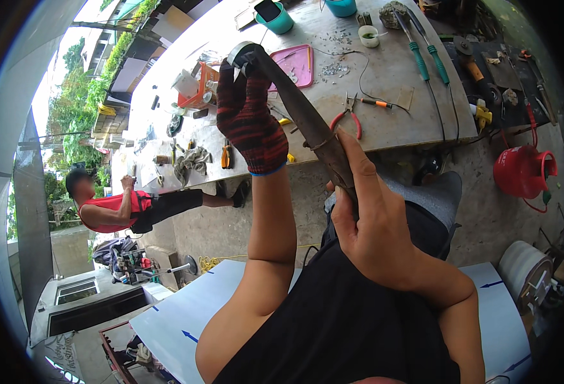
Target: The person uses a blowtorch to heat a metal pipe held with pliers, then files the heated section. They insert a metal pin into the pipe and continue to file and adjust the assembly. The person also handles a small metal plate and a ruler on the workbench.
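Observation:
My left hand [253, 121], in a red-and-black striped knit glove, is raised over the worktable with its fingers closed on a curved, shiny metal band [240, 51]. Bare, my right hand [381, 224] grips the near end of a long, dark, tapered rod [301, 109] with a thin collar round it. The rod slants up to the left, and its far end meets the band at the gloved fingers. Whether band and rod are joined there, I cannot tell. Beyond the rod lie red-handled pliers [347, 118] and an orange-gripped pen-like tool [377, 102] with a cable.
On the worktable [416, 115] are a pink tray [293, 66], small metal bits, an orange basket [199, 86], teal tubs [275, 19] and green-handled torches [416, 54]. A red gas cylinder [519, 173] stands at the right. Another person [119, 208] works at the table's left side.

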`<state>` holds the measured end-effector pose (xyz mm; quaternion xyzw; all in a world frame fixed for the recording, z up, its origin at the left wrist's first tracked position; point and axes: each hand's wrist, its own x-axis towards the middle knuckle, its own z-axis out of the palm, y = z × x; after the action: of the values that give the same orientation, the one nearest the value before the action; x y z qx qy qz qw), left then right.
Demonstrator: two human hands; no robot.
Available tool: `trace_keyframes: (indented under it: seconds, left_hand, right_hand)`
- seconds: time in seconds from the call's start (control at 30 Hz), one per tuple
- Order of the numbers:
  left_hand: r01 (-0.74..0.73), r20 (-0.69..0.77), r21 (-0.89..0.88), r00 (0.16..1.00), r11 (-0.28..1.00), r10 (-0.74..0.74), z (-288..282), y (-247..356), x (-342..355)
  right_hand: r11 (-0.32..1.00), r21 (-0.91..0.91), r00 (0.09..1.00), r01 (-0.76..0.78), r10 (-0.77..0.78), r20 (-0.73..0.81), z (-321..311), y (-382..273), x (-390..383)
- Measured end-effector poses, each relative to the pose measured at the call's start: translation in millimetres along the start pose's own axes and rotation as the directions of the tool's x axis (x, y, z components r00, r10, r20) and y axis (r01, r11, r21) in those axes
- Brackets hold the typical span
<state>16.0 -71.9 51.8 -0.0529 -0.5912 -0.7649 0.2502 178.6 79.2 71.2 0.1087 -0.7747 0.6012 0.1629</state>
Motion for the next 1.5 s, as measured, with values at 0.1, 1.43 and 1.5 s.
trace_keyframes:
  seconds: [0.1,1.43,1.5]
  left_hand:
    - [0.007,-0.005,0.020,1.000,1.000,-0.007,2.9,3.5,-1.8]
    - [-0.085,0.025,0.213,0.996,0.973,0.082,-4.5,-1.9,-2.6]
    - [-0.082,0.022,0.202,0.997,0.976,0.079,-4.3,-1.9,-2.8]
  right_hand:
    - [0.999,0.020,0.999,-0.040,0.040,0.008,-0.9,-0.7,-0.5]
    - [0.991,0.039,0.990,-0.128,0.126,0.056,-15.7,-6.4,4.2]
    - [0.992,0.034,0.992,-0.120,0.118,0.051,-14.8,-5.5,4.7]
